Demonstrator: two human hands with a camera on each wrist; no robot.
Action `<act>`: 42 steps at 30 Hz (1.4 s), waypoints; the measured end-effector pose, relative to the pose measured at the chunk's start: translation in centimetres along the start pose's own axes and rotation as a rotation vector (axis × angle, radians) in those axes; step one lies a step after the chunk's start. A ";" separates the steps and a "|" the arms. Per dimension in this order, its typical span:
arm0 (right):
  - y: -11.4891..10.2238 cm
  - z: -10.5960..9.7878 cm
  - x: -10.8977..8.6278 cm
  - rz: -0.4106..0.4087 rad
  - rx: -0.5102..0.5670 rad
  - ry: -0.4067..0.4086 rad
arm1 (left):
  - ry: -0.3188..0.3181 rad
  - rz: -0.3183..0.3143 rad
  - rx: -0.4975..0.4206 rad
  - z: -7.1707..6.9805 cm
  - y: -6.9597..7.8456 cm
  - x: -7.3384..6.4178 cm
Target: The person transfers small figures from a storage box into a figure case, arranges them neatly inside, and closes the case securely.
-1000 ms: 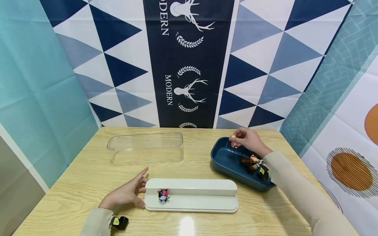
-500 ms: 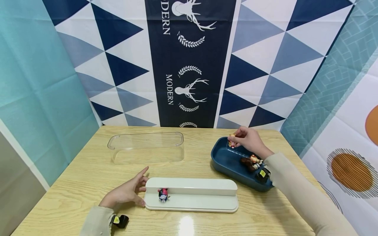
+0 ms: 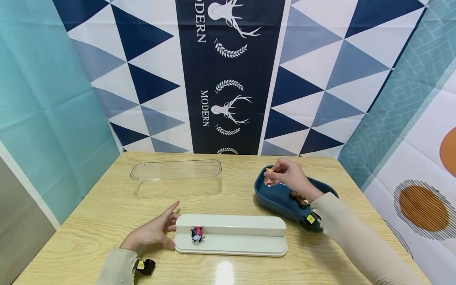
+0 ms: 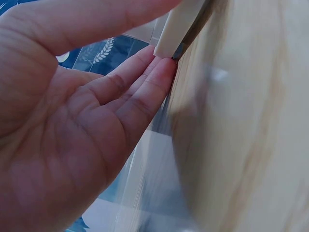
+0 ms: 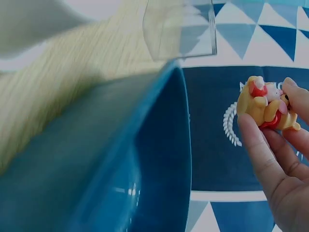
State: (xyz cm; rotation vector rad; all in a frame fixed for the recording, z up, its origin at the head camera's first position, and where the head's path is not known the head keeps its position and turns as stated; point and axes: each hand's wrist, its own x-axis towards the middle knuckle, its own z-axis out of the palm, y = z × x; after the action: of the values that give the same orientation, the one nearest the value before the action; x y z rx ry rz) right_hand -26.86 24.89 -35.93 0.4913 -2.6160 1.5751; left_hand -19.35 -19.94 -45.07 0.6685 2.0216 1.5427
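Observation:
My right hand [image 3: 290, 176] pinches a small yellow, red and pink toy figurine [image 5: 268, 104] between thumb and fingers. In the head view it is over the left end of a deep blue tray [image 3: 261, 196]. A brown figurine [image 3: 299, 198] lies in that tray, partly hidden by the wrist. My left hand [image 3: 153, 231] rests at the left end of a long white stepped display base [image 3: 242, 244], thumb and fingers spread. In the left wrist view its straight fingertips [image 4: 161, 72] touch the base's edge. A black and pink figurine [image 3: 196, 235] stands on the base's lower step.
A clear plastic cover [image 3: 178, 180] sits on the wooden table [image 3: 89, 221] behind the base, at back left. Patterned cloth [image 3: 228, 79] hangs behind the table's far edge. The tray's raised wall stands close beside the right hand.
My right hand has moved left and toward me with the yellow figurine, along the tray's left end. The left hand and the white base have stayed put.

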 end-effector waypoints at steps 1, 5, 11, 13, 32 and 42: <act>-0.1 0.2 0.0 -0.003 0.016 -0.005 | 0.000 0.003 0.002 0.0 0.0 0.0; -0.6 1.1 -0.4 -0.006 0.049 -0.006 | -0.002 0.013 0.004 -0.1 0.1 0.0; -1.1 2.5 -1.1 -0.018 0.059 -0.020 | 0.003 -0.003 -0.005 0.0 0.0 0.0; -1.2 3.1 -1.2 -0.017 0.071 -0.028 | 0.002 -0.001 -0.004 -0.1 0.0 -0.1; -2.3 8.1 -3.2 -0.023 0.157 -0.061 | -0.017 0.007 -0.026 -0.2 0.0 -0.1; -2.8 9.9 -4.3 0.005 0.166 -0.102 | -0.013 0.005 -0.030 -0.2 0.2 -0.2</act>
State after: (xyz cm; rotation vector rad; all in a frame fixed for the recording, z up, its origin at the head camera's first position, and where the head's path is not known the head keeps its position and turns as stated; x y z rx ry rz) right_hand -20.81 16.13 -39.11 0.5908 -2.5714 1.8252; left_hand -19.33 -20.16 -44.82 0.6708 1.9847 1.5650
